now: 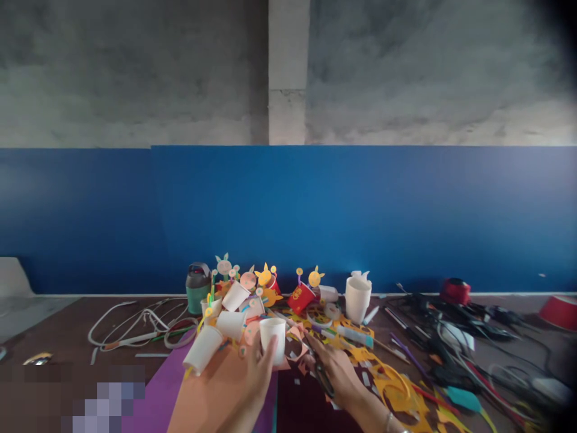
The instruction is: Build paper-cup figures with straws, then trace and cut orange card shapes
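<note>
The blue panel (288,204) stands behind the brown table (67,322). On the table, the purple sheet (155,391) lies partly under the orange sheet (198,400). The right hand (339,373) is closed around a black tool (323,377). The left hand (260,374) grips the white cup (273,338), nearly upright, at the middle, near the smaller red cup (301,298) and yellow scraps (396,391).

The wall (207,72) looks like rough, matt concrete; the panel (315,210) below is smooth with a soft sheen (painted, perhaps), and the cups (202,350) look like matt paper.
</note>
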`<action>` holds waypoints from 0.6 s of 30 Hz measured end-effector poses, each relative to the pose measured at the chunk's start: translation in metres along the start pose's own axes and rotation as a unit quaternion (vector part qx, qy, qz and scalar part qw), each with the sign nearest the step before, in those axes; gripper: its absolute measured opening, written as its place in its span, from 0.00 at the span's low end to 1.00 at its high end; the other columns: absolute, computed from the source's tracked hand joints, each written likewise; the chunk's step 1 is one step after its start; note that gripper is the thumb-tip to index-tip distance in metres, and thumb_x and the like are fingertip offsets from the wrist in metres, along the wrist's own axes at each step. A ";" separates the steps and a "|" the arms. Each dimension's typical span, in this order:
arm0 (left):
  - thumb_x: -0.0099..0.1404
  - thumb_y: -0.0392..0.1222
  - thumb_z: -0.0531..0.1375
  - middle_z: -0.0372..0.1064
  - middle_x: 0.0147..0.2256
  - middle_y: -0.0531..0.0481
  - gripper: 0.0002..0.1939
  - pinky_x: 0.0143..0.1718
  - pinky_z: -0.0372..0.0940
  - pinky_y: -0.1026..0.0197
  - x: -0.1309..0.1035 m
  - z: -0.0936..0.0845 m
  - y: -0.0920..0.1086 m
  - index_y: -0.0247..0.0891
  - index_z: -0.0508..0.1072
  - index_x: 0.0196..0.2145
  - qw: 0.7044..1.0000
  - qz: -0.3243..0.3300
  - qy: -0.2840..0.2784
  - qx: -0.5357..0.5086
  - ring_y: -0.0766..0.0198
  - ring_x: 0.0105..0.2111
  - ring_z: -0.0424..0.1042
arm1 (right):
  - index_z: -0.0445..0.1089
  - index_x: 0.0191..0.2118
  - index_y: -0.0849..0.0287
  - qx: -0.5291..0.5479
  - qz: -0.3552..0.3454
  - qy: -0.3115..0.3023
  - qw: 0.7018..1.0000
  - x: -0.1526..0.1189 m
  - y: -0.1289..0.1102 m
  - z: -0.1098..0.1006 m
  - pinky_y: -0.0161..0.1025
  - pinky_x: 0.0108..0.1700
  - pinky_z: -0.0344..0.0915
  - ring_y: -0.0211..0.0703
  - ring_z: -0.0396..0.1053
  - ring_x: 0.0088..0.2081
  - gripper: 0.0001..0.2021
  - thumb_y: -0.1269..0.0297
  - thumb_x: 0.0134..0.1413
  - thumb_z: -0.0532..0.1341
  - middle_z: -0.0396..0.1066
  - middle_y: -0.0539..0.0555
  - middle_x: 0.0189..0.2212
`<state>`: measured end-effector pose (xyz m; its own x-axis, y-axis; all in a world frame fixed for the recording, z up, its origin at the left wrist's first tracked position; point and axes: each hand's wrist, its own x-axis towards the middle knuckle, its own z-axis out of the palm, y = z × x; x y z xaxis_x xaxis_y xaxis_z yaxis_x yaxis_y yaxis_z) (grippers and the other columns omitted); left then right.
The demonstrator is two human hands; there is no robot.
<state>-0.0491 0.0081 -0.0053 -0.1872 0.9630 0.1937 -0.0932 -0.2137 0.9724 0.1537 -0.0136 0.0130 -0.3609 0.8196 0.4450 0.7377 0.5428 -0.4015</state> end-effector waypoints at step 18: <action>0.57 0.53 0.61 0.73 0.42 0.41 0.25 0.44 0.67 0.53 0.000 0.008 0.003 0.36 0.66 0.48 0.998 0.019 -0.033 0.051 0.50 0.43 0.72 | 0.62 0.59 0.55 -0.001 -0.034 0.016 0.999 0.003 -0.004 0.000 0.34 0.33 0.64 0.43 0.73 0.31 0.20 0.62 0.64 0.48 0.76 0.55 0.31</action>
<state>-0.0418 0.0083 -0.0013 -0.1234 0.9640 0.2355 0.0137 -0.2357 0.9717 0.1493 -0.0137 0.0159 -0.3925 0.7742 0.4965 0.7128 0.5972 -0.3678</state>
